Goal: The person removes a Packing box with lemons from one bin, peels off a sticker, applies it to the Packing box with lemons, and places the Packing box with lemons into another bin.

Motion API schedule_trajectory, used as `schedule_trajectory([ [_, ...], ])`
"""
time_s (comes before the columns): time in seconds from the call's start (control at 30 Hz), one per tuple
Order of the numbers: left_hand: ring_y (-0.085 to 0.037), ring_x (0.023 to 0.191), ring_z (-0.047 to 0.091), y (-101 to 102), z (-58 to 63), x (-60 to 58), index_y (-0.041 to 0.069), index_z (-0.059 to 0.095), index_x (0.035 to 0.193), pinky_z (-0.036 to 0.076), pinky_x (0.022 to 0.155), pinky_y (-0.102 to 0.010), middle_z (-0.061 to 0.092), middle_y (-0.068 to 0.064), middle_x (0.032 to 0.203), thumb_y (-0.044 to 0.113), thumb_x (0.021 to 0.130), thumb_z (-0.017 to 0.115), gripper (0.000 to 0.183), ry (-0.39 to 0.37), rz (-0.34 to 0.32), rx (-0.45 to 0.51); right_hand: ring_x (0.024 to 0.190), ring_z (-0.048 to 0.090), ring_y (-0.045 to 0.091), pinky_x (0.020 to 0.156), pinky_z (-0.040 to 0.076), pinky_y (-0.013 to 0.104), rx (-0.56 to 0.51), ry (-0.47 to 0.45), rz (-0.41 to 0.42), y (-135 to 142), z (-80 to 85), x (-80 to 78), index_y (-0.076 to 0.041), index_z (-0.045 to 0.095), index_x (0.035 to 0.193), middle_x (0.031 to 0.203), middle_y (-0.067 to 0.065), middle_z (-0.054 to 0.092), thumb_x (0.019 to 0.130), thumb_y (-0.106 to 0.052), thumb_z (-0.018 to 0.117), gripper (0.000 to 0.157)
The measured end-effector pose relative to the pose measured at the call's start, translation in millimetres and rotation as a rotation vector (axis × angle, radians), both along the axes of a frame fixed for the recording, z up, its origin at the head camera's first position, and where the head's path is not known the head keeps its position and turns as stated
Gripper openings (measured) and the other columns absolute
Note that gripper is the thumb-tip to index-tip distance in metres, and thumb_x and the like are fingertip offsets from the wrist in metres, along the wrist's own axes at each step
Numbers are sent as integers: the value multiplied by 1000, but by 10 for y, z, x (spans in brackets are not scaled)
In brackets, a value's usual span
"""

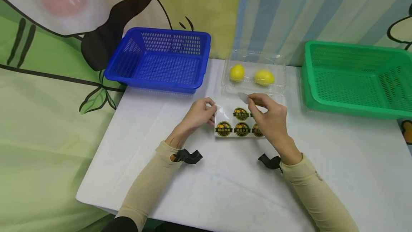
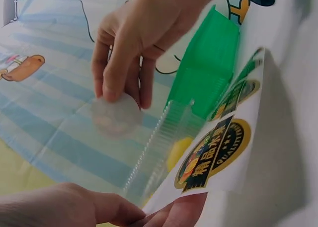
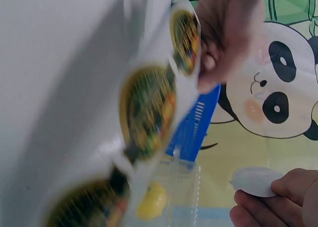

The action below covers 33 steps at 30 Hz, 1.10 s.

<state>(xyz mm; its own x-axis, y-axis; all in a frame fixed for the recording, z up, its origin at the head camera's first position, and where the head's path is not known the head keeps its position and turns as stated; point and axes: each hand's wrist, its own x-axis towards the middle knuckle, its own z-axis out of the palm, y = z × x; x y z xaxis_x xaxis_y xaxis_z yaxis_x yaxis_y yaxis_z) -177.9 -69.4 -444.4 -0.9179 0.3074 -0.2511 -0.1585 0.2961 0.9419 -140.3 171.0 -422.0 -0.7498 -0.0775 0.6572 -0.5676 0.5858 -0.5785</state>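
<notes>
My left hand (image 1: 200, 113) pinches the left edge of a white sheet of round sticker labels (image 1: 224, 129), printed in black, gold and green. The sheet is lifted at an angle, as the left wrist view shows. Between thumb and fingertips, my right hand (image 1: 270, 115) pinches one round sticker (image 1: 243, 97), its pale back showing in the right wrist view. That sticker is apart from the sheet. Just behind the hands, a clear plastic clamshell box (image 1: 279, 81) stands with its lid up, holding two yellow lemons (image 1: 236, 72).
A blue plastic basket (image 1: 157, 85) stands at the back left of the white table (image 1: 206, 192). On the right is a green plastic basket (image 1: 354, 109). Cartoon-printed cloth (image 1: 199, 3) hangs right behind them. Black straps (image 1: 193, 156) dangle from the wrists.
</notes>
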Motion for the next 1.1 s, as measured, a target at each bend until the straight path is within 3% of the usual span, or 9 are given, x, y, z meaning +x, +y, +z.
schedule_trajectory([
  [0.07,-20,54,70,-54,-41,27,-2,62,107,62,59,-42,72,-16,69,10,101,53,17,-9,-13,-49,85,80,29,86,54,8,13,20,-9,31,24,0,1,76,105,96,12,81,94,0,74,11],
  [0.17,-24,50,71,-134,-104,94,-3,64,109,60,52,-37,73,-14,68,11,101,54,19,-1,-37,-139,86,79,30,83,62,26,65,78,-23,68,53,7,1,77,104,97,12,81,93,3,74,12],
  [0.27,-26,47,70,-191,-142,167,-5,65,110,58,47,-36,72,-13,63,10,101,54,20,55,-75,-240,87,79,33,78,63,44,134,149,-42,101,78,17,3,77,104,96,15,80,92,6,73,12],
  [0.33,-26,45,68,-205,-169,192,-4,65,108,56,44,-34,70,-12,60,10,101,54,19,107,-93,-289,87,78,34,77,63,48,149,178,-52,119,97,21,4,77,103,95,17,80,91,8,72,13],
  [0.47,-20,43,61,-189,-217,179,1,65,101,48,41,-28,67,-8,58,11,101,55,14,190,-106,-377,86,78,36,76,63,50,153,194,-72,158,129,23,4,77,103,95,18,79,91,9,72,13],
  [0.7,-15,59,50,-143,-281,103,14,63,92,41,53,-32,50,2,65,16,104,53,15,389,-205,-697,84,77,38,75,63,50,192,228,-104,212,164,7,6,76,105,96,21,79,93,5,72,13],
  [1.0,-21,66,58,-96,-263,59,17,67,99,48,59,-40,55,1,67,21,106,56,14,433,-217,-725,83,77,37,73,63,50,170,229,-115,229,190,3,4,77,105,95,20,79,92,7,72,14],
  [1.1,-20,64,57,-73,-249,66,14,66,93,47,58,-38,55,1,66,20,104,56,16,428,-202,-726,83,77,36,73,63,50,168,233,-112,238,197,-4,4,77,104,95,19,79,92,8,72,14],
])
